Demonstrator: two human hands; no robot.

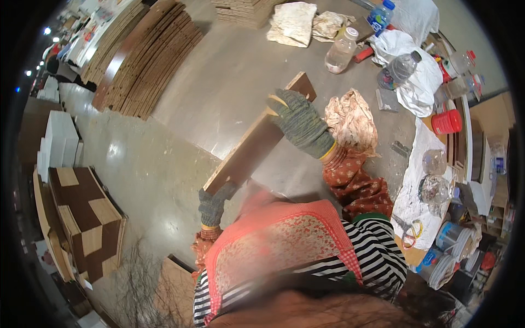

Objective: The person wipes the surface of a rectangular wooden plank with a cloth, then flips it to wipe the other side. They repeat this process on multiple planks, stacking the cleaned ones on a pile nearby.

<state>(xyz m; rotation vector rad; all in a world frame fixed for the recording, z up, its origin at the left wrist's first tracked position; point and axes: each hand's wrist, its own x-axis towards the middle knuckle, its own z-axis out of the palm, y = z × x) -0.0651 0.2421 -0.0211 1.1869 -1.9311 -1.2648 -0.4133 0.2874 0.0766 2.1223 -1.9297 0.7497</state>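
Note:
A narrow chipboard panel (250,152) with a brown face and a pale raw edge stands on its long side in front of me, slanting from near left to far right. My right hand (304,124), in a grey knitted glove with a yellow cuff, is closed over its top edge toward the far end. At the near end my left hand (215,205), gloved alike, grips the panel's corner from below; part of its fingers is hidden behind the board. A crumpled stained cloth (353,120) lies just right of my right hand.
Stacked chipboard panels (145,60) stand at the far left, and a brown and tan stack (87,218) at the near left. On the right are plastic bottles (342,50), a red-lidded jar (447,122), white cloths (292,24), scissors (407,229) and buckets (455,240).

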